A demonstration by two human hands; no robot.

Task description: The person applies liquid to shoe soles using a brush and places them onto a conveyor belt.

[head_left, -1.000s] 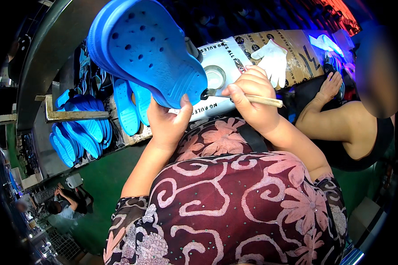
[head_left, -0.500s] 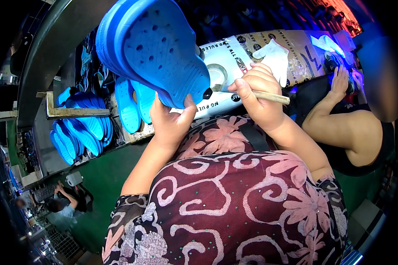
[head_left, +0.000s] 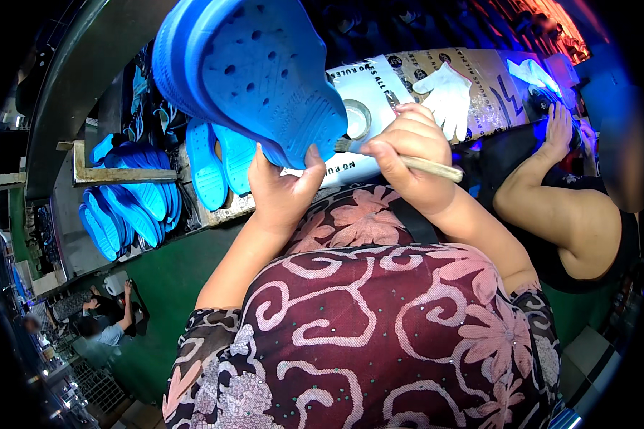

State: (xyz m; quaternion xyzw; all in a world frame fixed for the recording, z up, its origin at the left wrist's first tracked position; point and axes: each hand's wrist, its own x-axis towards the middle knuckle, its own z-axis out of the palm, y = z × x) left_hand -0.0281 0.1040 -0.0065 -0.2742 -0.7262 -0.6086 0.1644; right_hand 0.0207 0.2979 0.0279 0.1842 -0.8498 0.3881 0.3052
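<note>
My left hand [head_left: 285, 184] grips a blue foam clog [head_left: 265, 86] low down, its thumb resting on the near edge. Round holes dot the clog's upper. Between the fingers of my right hand [head_left: 416, 151] is a paintbrush [head_left: 436, 169] with a pale wooden handle. Its dark bristle tip meets or nearly meets the clog's near right edge; actual contact is hard to tell. Just beyond the brush stands a small round dish [head_left: 356, 119] with pale contents, partly hidden by the clog and my fingers.
Blue soles [head_left: 206, 171] lie left of my left hand, beside a stack of blue footwear [head_left: 137, 187] behind a wooden bar [head_left: 125, 176]. A white glove [head_left: 447, 96] rests on taped cardboard [head_left: 490, 93]. At right, a co-worker's arm [head_left: 529, 168] reaches in.
The brush and the clog's near edge have shifted slightly, with the clog a little higher. A black round stud seen at that edge earlier no longer shows plainly beside the bristles.
</note>
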